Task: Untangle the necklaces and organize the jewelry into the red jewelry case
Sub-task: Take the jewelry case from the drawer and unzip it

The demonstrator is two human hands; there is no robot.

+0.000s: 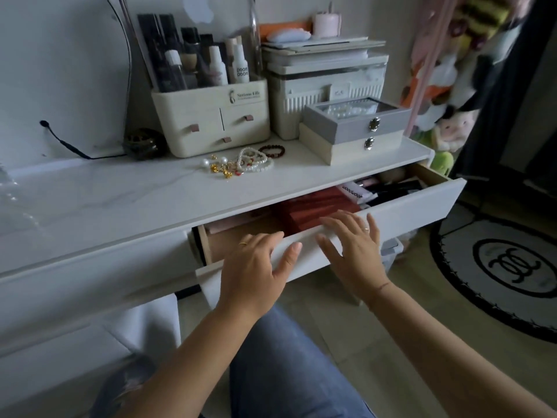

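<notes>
A tangled heap of jewelry (241,164) lies on the white tabletop: pearl strands, gold pieces and a dark red bead bracelet (272,150). Below it a white drawer (422,206) stands pulled out. Inside lies the red jewelry case (313,208), lid closed, partly hidden by the drawer front. My left hand (256,267) rests on the drawer's front edge with fingers spread, holding nothing. My right hand (352,248) hovers over the same edge just in front of the red case, fingers apart and empty.
A cream cosmetics organizer (217,122) and stacked grey and cream jewelry boxes (355,131) stand at the back of the table. Makeup items (382,191) fill the drawer's right half. A round black-and-white rug (506,276) lies on the floor at right. My knee is below the drawer.
</notes>
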